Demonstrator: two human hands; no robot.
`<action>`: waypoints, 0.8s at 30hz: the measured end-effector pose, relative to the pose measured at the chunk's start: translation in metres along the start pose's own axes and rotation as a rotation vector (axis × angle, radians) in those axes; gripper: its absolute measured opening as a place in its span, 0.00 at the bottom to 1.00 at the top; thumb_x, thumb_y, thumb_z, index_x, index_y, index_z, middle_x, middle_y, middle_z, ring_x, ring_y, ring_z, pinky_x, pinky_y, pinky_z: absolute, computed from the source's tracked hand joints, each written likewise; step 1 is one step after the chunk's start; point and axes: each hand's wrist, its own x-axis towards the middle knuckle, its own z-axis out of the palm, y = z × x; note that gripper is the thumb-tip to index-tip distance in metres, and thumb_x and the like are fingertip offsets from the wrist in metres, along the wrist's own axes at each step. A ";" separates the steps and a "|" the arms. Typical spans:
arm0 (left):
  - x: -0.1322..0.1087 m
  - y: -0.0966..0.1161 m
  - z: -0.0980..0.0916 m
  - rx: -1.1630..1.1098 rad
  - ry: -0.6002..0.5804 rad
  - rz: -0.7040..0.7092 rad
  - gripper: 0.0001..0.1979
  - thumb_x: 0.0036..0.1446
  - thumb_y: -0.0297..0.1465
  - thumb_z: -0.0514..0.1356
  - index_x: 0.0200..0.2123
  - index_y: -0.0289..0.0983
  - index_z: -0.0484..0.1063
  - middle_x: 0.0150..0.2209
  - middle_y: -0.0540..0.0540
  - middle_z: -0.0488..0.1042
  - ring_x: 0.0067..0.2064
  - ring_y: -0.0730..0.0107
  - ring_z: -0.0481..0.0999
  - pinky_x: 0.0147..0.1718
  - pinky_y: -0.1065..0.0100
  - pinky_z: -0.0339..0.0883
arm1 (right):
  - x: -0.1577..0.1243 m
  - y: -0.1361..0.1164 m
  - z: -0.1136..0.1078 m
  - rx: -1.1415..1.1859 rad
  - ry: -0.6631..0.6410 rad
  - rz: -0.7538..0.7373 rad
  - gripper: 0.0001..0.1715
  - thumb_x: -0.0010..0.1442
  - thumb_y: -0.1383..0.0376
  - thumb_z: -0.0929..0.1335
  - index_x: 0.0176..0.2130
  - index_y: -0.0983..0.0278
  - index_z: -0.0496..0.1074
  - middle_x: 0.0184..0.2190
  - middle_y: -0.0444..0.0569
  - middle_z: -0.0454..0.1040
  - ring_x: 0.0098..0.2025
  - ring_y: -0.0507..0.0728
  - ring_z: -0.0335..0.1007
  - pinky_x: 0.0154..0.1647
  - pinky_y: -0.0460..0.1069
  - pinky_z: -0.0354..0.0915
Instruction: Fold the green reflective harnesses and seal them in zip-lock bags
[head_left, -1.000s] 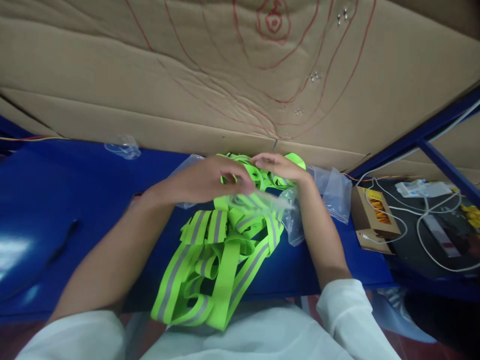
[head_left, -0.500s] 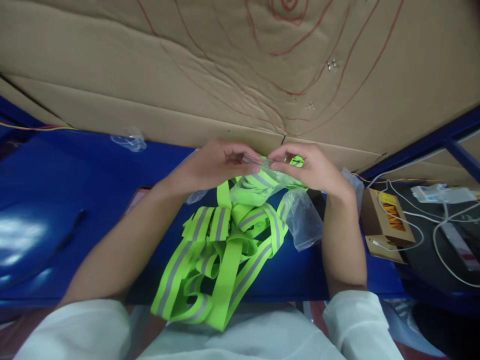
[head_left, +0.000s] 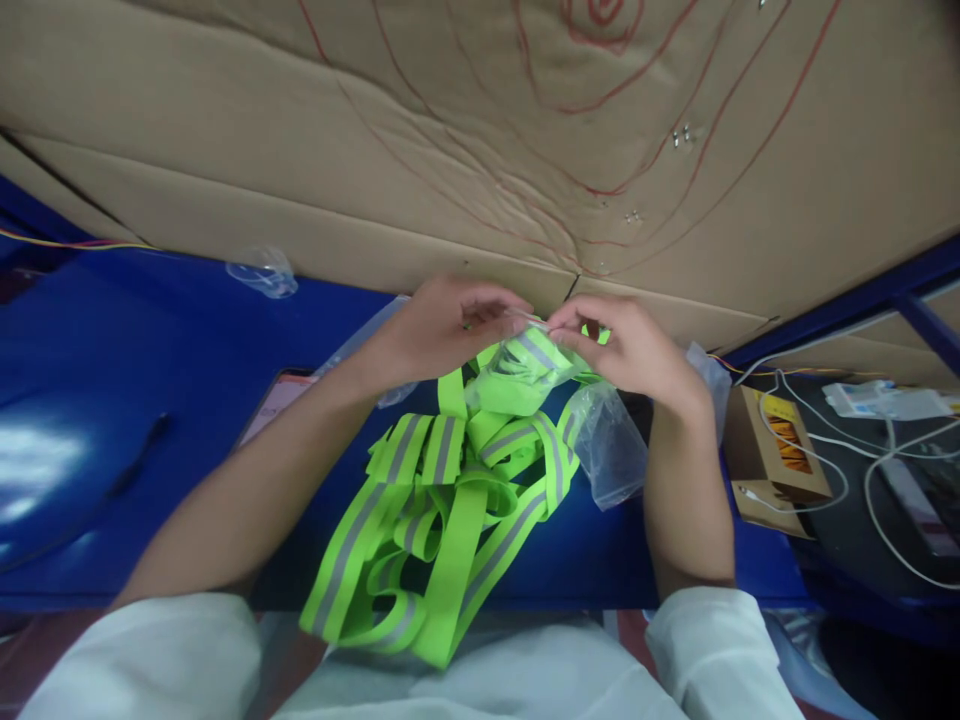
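Observation:
Both my hands pinch the top edge of a clear plastic bag (head_left: 525, 375), which has folded lime-green reflective strap inside it. My left hand (head_left: 461, 325) grips the edge from the left, fingers closed. From the right, my right hand (head_left: 619, 340) closes thumb and fingers on the same edge, close to the left fingertips. Below the bag a loose heap of lime-green reflective straps (head_left: 457, 500) with grey stripes lies across the table and hangs over its front edge. Another clear plastic bag (head_left: 611, 450) rests just right of the heap.
The blue table (head_left: 172, 350) meets a cardboard wall (head_left: 450, 150) at the back. A phone (head_left: 277, 400) lies near my left forearm, and crumpled plastic (head_left: 262, 272) sits farther left. To the right stand an open cardboard box (head_left: 772, 450) and white cables (head_left: 870, 460).
My fingertips have come closer together along the bag's top edge. The view has shifted slightly, and more of the phone shows beside my left forearm.

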 end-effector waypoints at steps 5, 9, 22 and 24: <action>0.001 -0.003 0.003 0.123 0.131 0.069 0.14 0.63 0.43 0.63 0.35 0.38 0.80 0.35 0.48 0.82 0.35 0.70 0.77 0.36 0.71 0.69 | -0.001 0.000 -0.001 -0.008 0.030 -0.033 0.10 0.69 0.58 0.70 0.42 0.62 0.77 0.38 0.48 0.79 0.40 0.56 0.73 0.43 0.50 0.65; -0.002 0.002 0.011 0.155 0.108 0.114 0.12 0.63 0.38 0.61 0.37 0.36 0.79 0.35 0.48 0.81 0.35 0.72 0.76 0.35 0.73 0.67 | 0.000 0.000 0.003 0.036 0.006 -0.035 0.09 0.68 0.59 0.70 0.40 0.62 0.75 0.35 0.47 0.77 0.37 0.55 0.71 0.40 0.49 0.64; -0.003 0.003 0.012 0.203 0.136 0.118 0.11 0.63 0.38 0.61 0.40 0.38 0.81 0.37 0.49 0.83 0.36 0.70 0.76 0.37 0.70 0.66 | -0.003 0.004 -0.001 0.107 -0.017 0.018 0.09 0.67 0.58 0.71 0.39 0.62 0.76 0.33 0.45 0.77 0.35 0.54 0.70 0.37 0.49 0.63; -0.003 0.005 0.012 0.182 0.100 0.113 0.12 0.63 0.38 0.61 0.41 0.39 0.81 0.40 0.49 0.83 0.39 0.69 0.78 0.38 0.70 0.68 | -0.003 0.003 -0.001 0.103 -0.003 0.035 0.10 0.67 0.58 0.72 0.37 0.62 0.76 0.31 0.45 0.76 0.33 0.53 0.69 0.35 0.49 0.62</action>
